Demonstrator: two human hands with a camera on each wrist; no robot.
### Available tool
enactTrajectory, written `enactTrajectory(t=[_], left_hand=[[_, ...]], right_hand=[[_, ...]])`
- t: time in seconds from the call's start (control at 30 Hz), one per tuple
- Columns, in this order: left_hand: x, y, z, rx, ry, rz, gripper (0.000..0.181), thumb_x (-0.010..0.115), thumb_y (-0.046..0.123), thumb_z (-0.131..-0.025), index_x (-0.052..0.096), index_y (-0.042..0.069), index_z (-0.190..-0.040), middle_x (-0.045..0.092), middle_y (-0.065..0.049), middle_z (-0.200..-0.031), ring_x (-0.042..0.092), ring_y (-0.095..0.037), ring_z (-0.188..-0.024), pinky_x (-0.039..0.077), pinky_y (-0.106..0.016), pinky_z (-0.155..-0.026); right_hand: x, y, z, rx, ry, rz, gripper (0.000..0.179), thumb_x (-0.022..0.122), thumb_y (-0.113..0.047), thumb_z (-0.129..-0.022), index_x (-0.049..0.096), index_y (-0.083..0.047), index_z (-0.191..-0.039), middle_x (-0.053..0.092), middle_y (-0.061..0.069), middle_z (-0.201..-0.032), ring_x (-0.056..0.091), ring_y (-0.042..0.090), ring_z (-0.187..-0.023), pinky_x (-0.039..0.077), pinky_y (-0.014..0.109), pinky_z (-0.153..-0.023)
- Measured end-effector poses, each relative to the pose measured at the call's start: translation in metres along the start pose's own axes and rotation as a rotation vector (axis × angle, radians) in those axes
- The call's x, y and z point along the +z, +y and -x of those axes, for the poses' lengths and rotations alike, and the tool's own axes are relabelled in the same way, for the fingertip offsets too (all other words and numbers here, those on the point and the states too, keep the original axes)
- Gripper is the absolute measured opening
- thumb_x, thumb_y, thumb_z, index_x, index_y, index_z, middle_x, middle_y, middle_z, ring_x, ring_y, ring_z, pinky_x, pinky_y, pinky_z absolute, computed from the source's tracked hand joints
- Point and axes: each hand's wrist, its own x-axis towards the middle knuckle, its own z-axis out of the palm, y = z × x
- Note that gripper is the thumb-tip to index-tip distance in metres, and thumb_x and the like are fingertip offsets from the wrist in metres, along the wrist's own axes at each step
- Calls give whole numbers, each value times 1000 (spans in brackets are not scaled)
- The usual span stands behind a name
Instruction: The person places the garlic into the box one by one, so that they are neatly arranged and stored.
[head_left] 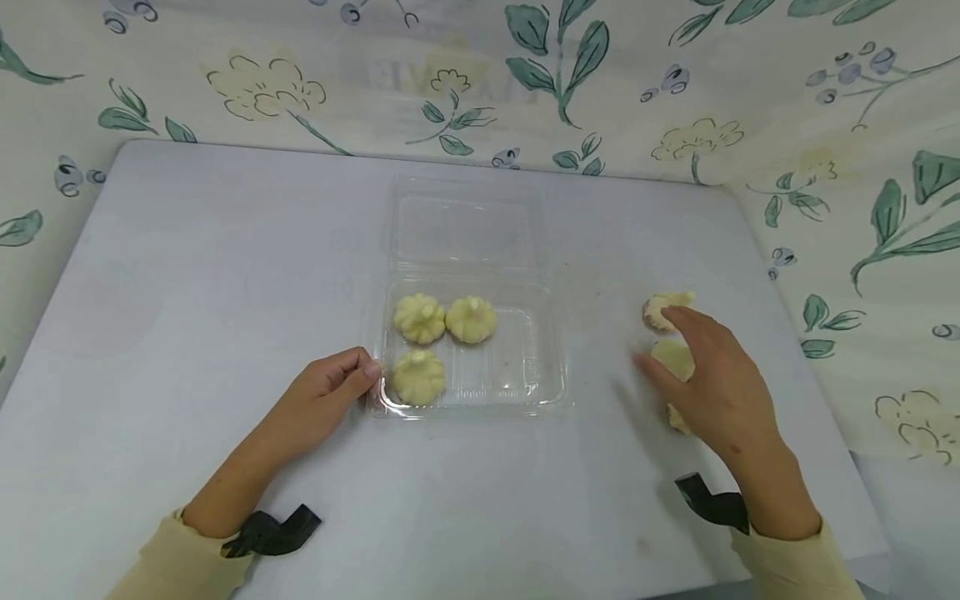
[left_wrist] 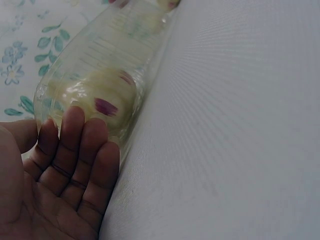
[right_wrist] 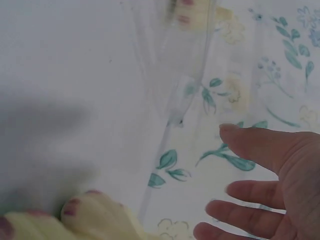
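Observation:
A clear plastic clamshell box (head_left: 525,367) stands with its lid (head_left: 465,229) folded back. Three pale yellow, ribbed garlic bulbs (head_left: 471,320) sit in its left and middle part. My left hand (head_left: 318,396) pinches the box's left edge between thumb and fingers; in the left wrist view, purple marks show on a garlic bulb through the plastic wall. At the right, my right hand (head_left: 723,387) hovers with thumb and fingers spread over more garlic bulbs (head_left: 660,310), which it partly hides. In the right wrist view, purple-marked bulbs (right_wrist: 100,217) lie apart from the fingers.
Everything rests on a white tabletop (head_left: 247,233). Behind and beside it hangs a cloth (head_left: 390,92) with a leaf and flower print. A black strap piece (head_left: 281,531) sticks out from each wrist.

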Motion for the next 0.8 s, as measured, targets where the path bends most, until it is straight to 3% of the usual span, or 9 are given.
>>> enactTrajectory(t=[0.43, 0.8], left_hand=[[0, 1, 1, -1, 17, 7, 27, 53, 21, -112, 60, 10, -88, 57, -7, -85, 52, -21, -80, 43, -29, -71], [1, 2, 0, 11, 17, -5, 28, 53, 22, -111, 59, 9, -87, 56, -6, -84, 51, -20, -78, 43, -30, -69]], right_hand=[[-4, 31, 6, 90, -36, -18, 71, 82, -26, -93, 50, 0, -150, 52, 30, -147, 49, 53, -132, 43, 70, -97], [-4, 53, 4, 232, -167, -85, 75, 72, -39, -100, 42, 3, -154, 51, 34, -147, 52, 59, -126, 49, 69, -92]])
